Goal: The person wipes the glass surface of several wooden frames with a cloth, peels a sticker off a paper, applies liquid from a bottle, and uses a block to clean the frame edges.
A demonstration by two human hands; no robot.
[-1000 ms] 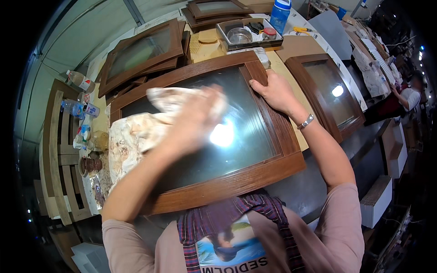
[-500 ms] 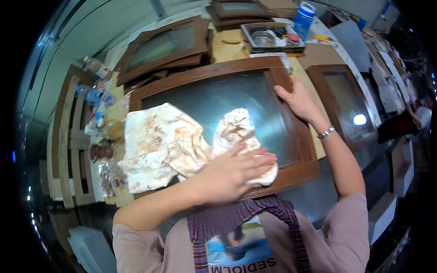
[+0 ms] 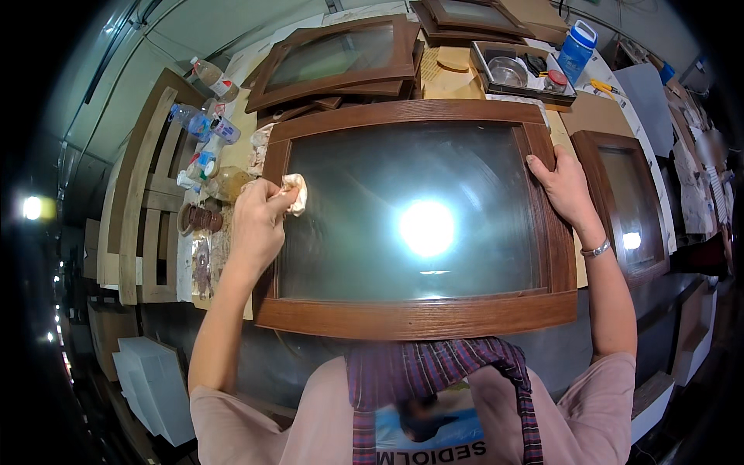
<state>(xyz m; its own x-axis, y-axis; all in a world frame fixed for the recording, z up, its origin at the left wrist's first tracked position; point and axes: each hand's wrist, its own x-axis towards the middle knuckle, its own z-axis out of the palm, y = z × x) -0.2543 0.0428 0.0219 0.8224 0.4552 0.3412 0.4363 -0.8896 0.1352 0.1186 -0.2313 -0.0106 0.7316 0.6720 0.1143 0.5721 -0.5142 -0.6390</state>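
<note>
A brown wood-framed glass door panel [image 3: 411, 319] lies across the table in front of me, a bright light reflecting in its pane. My left hand [image 3: 260, 221], fingers pinched together, holds a bunched whitish cloth [image 3: 295, 194] over the panel's left frame bar, beside the glass. Only a small part of the cloth shows past my fingers. My right hand [image 3: 564, 184] grips the right side of the frame near its upper corner, the thumb on top of the wood.
Framed glass panels [image 3: 341, 58] are stacked at the back; another panel [image 3: 624, 201] lies at right. Behind stand a tray [image 3: 482, 79] of small items and a blue bottle [image 3: 577, 50]. At left are plastic bottles [image 3: 190, 118], a jar of yellowish liquid [image 3: 227, 184] and a brown-stained container [image 3: 188, 218].
My left hand has moved from the front of the panel to its left frame bar. The large stained cloth no longer lies spread over the glass. My right hand keeps its grip on the frame.
</note>
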